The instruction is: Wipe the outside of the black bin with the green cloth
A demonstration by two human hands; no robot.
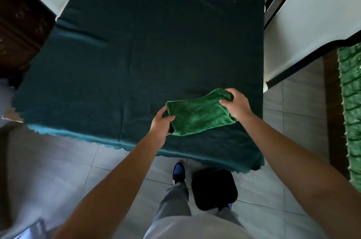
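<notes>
The folded green terry cloth (197, 113), gripped at opposite ends by the left hand (161, 124) and right hand (237, 104) over the dark green tablecloth (136, 53), should be bunched firmly before being lowered to the square black plastic bin (214, 189) on the tiled floor beside the feet.

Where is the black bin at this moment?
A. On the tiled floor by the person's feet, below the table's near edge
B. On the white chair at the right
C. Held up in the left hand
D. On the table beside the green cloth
A: the black bin stands on the tiled floor next to the blue shoe, while the left hand and right hand hold the green cloth over the table.
</notes>
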